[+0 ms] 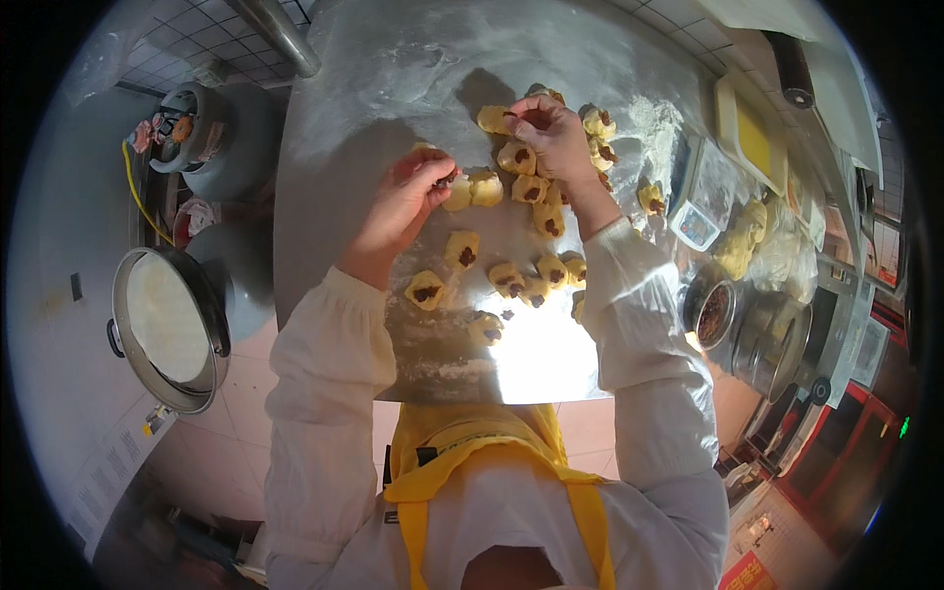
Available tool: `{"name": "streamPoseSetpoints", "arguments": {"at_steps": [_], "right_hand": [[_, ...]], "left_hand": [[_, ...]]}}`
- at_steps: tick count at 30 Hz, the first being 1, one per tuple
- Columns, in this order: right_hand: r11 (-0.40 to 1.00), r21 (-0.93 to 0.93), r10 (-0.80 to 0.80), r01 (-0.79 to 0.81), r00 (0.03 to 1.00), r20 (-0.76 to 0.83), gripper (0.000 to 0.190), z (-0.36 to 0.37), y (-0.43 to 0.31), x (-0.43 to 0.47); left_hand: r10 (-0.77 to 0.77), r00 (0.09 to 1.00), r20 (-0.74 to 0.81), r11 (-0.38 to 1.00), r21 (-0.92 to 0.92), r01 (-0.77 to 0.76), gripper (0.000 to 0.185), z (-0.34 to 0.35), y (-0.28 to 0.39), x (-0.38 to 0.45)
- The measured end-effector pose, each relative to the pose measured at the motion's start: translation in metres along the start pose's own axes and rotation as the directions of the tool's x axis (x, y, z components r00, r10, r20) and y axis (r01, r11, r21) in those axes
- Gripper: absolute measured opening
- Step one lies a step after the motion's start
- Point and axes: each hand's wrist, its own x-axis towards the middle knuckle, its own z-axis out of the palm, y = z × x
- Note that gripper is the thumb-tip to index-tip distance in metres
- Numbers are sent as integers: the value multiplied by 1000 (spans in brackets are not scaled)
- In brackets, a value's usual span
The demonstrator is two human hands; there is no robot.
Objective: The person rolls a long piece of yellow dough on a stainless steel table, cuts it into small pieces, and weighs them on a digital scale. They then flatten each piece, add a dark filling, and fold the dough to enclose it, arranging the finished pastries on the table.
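My left hand (409, 193) is closed around a few dark red-brown pieces of filling (447, 179), which look like dried fruit. Just right of its fingertips sit two pale yellow dough pieces (485, 189). My right hand (554, 140) pinches one small dark bit (509, 114) right at a plain dough piece (492, 119). Around and below both hands, several dough pieces (529, 189) carry dark bits on top. Nearer to me lie more of them, such as a topped piece (425, 290) at the left. My right hand and forearm partly cover some pieces.
The floured steel worktable (346, 110) spans the middle. On its right stand a digital scale (695, 225), yellow dough (741, 240), a metal bowl (715, 313) of dark bits and a steel pot (785, 346). At left are a gas cylinder (243, 140) and a large pan (166, 317).
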Motion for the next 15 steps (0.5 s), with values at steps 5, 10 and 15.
{"name": "streamPoseSetpoints", "arguments": {"at_steps": [5,10,15], "right_hand": [[561,-744,-375,363,913,162,22,6,25,31],[669,-599,-528,439,849,32,19,11,0,15],[940,230,145,-252,906,399,28,36,-32,-52]], "left_hand": [[21,997,-69,1000,15,-20,14,-4,-4,-11],[51,998,-46,999,0,-51,19,-11,-1,-19],[121,988,93,984,-141,-108,20,-7,-4,-22]]}}
